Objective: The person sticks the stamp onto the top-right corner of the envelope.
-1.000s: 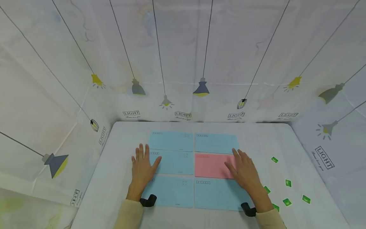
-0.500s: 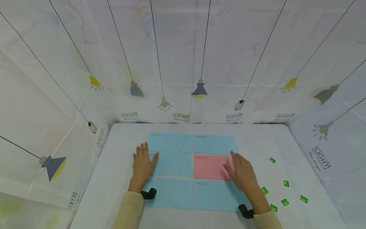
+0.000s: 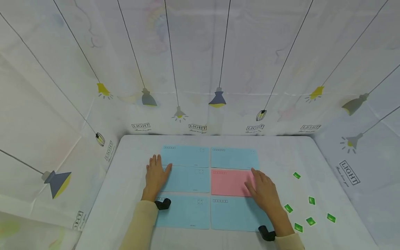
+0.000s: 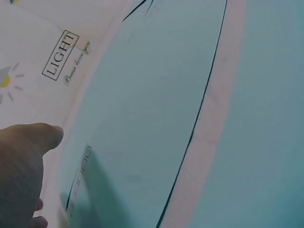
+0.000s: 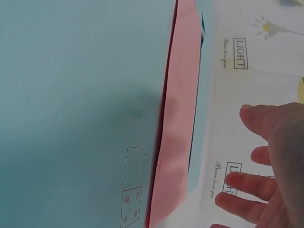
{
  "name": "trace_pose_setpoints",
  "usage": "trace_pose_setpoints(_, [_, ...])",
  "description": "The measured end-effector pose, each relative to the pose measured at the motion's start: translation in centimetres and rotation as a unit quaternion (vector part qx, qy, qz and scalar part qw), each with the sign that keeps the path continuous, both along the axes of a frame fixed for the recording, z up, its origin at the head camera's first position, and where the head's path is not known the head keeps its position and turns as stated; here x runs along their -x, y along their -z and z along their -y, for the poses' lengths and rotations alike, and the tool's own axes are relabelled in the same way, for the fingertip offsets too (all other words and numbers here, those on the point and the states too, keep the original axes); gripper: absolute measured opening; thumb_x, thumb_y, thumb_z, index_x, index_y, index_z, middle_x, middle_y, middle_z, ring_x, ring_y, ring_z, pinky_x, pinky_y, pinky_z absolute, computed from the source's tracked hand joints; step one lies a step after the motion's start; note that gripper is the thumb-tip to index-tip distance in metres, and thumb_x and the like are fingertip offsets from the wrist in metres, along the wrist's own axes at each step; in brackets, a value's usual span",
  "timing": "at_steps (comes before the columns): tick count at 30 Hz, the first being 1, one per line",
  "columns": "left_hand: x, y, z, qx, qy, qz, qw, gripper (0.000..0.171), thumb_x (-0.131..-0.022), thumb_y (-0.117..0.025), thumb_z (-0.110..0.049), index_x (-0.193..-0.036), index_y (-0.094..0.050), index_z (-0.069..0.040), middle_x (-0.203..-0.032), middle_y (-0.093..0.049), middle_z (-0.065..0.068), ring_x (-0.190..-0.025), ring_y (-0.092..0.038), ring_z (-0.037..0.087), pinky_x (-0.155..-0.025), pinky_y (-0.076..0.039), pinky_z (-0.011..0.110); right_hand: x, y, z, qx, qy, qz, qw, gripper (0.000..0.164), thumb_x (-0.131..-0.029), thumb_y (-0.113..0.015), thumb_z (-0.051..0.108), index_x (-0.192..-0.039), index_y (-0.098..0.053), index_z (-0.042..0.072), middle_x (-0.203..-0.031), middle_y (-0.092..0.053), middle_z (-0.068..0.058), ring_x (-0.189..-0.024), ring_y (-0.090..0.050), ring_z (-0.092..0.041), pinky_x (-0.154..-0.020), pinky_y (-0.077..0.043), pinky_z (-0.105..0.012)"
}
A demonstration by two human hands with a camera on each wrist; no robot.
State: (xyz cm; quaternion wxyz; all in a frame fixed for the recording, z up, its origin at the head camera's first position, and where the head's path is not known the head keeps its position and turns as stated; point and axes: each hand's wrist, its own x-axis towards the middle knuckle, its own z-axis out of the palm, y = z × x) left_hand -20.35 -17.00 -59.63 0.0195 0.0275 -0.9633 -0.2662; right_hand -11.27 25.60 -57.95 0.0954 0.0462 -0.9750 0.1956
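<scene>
Blue envelopes lie in two columns, with one pink envelope [image 3: 229, 182] in the middle of the right column. My left hand [image 3: 156, 177] is over the left edge of the middle-left blue envelope [image 3: 190, 178], fingers extended and thumb spread. Over the pink envelope's right end is my right hand [image 3: 265, 191], its fingers loosely extended and holding nothing. Whether either hand touches the paper is unclear. The left wrist view shows my left hand [image 4: 21, 166] beside a blue envelope [image 4: 142, 95]; my right hand [image 5: 285, 156] appears at the right wrist view's edge, fingers apart.
Several small green pieces [image 3: 310, 221] are scattered on the white table [image 3: 243, 239] to the right of the envelopes. Behind the table's far edge hangs a white curtain [image 3: 193, 52] printed with lamps. Each wrist wears a black device [image 3: 163, 204].
The head view has tilted slightly. My left hand has slid a little forward and outward, while my right hand has drawn back slightly. The envelopes keep their arrangement.
</scene>
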Motion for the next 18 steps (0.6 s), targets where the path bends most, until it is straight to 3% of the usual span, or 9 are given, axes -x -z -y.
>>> trace_pose_setpoints(8, [0.8, 0.6, 0.2, -0.016, -0.003, 0.010, 0.9998, 0.080, -0.100, -0.056, -0.045, -0.153, -0.029, 0.008, -0.162, -0.023, 0.029, -0.153, -0.018, 0.046, -0.122, -0.018, 0.063, -0.1, 0.2, 0.2, 0.003, 0.005, -0.014, 1.000, 0.059, -0.097, -0.065, 0.028, -0.145, -0.047, -0.001, -0.139, -0.055, -0.028, -0.125, -0.054, -0.048, -0.102, -0.044, -0.066])
trace_pose_setpoints(18, [1.4, 1.2, 0.1, -0.024, 0.002, 0.014, 0.9996, 0.076, -0.099, -0.060, -0.041, -0.151, -0.035, 0.008, -0.160, -0.030, 0.029, -0.152, -0.023, 0.045, -0.123, -0.019, 0.061, -0.2, -0.1, 0.5, 0.003, 0.021, -0.001, 1.000, 0.051, -0.098, -0.063, 0.028, -0.139, -0.053, 0.000, -0.135, -0.058, -0.027, -0.123, -0.055, -0.046, -0.101, -0.044, -0.066])
